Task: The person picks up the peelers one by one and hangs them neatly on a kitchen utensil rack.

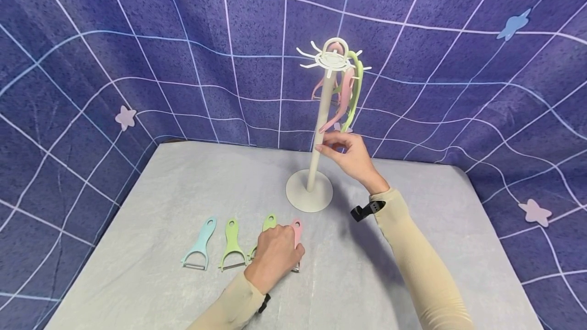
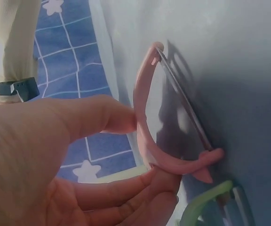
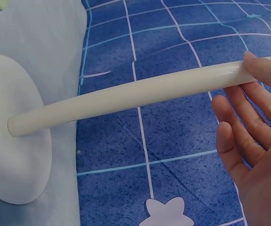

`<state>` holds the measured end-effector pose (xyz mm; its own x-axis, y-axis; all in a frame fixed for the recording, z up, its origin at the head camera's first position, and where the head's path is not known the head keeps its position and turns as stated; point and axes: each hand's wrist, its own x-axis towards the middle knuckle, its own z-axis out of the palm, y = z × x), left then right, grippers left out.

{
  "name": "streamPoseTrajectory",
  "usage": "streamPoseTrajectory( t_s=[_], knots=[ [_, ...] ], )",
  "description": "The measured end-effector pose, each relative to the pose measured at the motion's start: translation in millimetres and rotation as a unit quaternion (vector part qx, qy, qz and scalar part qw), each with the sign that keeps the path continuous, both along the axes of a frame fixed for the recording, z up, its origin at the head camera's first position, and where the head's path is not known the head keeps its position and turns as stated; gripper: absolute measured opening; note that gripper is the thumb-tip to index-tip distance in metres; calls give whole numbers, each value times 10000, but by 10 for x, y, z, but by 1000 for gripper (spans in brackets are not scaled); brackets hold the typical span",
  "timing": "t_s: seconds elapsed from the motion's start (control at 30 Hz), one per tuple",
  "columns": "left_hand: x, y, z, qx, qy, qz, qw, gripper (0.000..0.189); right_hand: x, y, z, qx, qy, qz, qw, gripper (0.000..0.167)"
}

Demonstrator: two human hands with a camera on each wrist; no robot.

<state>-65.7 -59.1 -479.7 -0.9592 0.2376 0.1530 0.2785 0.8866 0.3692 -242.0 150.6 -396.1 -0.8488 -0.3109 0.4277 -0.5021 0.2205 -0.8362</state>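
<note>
Left grip (image 1: 275,251) pinches pink peeler (image 1: 297,231); right grip (image 1: 348,154) holds stand (image 1: 314,169).
Hung peelers (image 1: 355,90) look done; loose peelers (image 1: 232,238) before it remain.

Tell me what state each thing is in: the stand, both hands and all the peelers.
Stand: upright on the table
Right hand: pinching the stand
Left hand: pinching the lower pink peeler
Blue peeler: lying flat
Left green peeler: lying flat
Right green peeler: partly hidden by the hand
Hanging green peeler: hung up
Front hanging pink peeler: hung up
</note>
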Motion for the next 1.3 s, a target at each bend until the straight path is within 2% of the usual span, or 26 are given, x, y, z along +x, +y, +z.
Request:
streamPoseTrajectory(
  t_s=[0.1, 0.27, 0.53, 0.77, 0.87, 0.97, 1.13, 1.3],
  knots=[
    [4, -6, 21, 19, -171, 5, 9999, 51, -1, 0, -7, -8, -6, -10, 10000, 16],
    [2, -36, 59, 237, -546, -178, 9981, 53, 9, -23, -5, 25, -85, -108, 9999, 17],
    [-8, -187, 111, 765, -1103, -264, 9906, 30, 22, -29, 3, 43, -127, -130, 9998, 20],
    [-59, -349, 179, 952, -956, -266, 9905, 11, 34, -26, 17, 83, -55, -209, 9997, 17],
    [-89, -406, 201, 910, -928, -165, 9914, 8, 33, -22, 12, 104, 63, -225, 9997, 15],
    [-139, -478, 223, 1067, -929, -6, 9899, 4, 38, -25, 14, 132, 150, -229, 9995, 14],
    [-256, -676, 292, 1493, -879, 245, 9846, 21, 52, -32, 28, 270, 270, -281, 9989, 13],
    [-412, -869, 388, 1738, -694, 281, 9819, 29, 54, -32, 22, 307, 348, -350, 9983, 13]
  ],
)
